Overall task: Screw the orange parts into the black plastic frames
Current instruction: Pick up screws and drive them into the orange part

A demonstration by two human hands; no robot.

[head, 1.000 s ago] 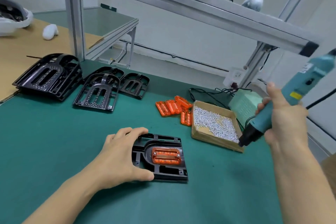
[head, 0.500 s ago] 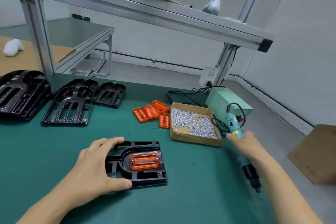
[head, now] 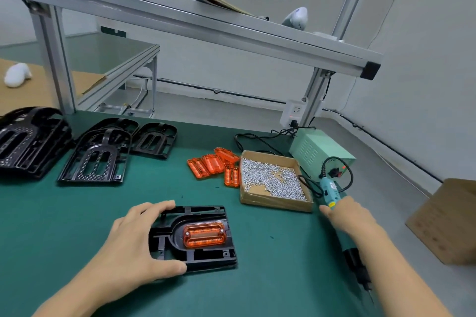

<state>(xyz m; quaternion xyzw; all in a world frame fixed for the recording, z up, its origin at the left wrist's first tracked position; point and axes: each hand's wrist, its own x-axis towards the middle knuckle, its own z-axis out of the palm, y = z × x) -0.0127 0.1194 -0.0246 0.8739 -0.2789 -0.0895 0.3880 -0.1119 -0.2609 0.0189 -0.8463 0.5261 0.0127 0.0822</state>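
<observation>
The black plastic frame (head: 193, 238) lies flat on the green desk (head: 77, 213), and the left hand (head: 131, 242) has it by the near-left corner: fingers (head: 154, 207) spread over the far edge, thumb hooked against the near edge, so the frame is pinched across its width between them. Just beyond the thumb, in the frame's rounded recess, sits the orange part (head: 204, 235), with what look like small screw heads at its two ends.

The frame looks like a thin, stiff moulding, light enough to skate on the mat if a driver bears down on it, so I would judge that edge-to-edge hold sensible; the outer rim is the place to take it, not the ribbed openings inside. The orange piece seems hard, glossy and a bit slippery, probably easy to crack or scuff if overtightened.

The right hand (head: 345, 216) rests on the teal electric screwdriver (head: 334, 198), which lies along the desk's right edge with its bit end pointing back past the wrist. Whether those fingers are wrapped round the tool or just laid on it, I cannot tell. Just left of them stands the cardboard box of screws (head: 273, 183), with the spare orange parts (head: 213, 166) beyond.
</observation>
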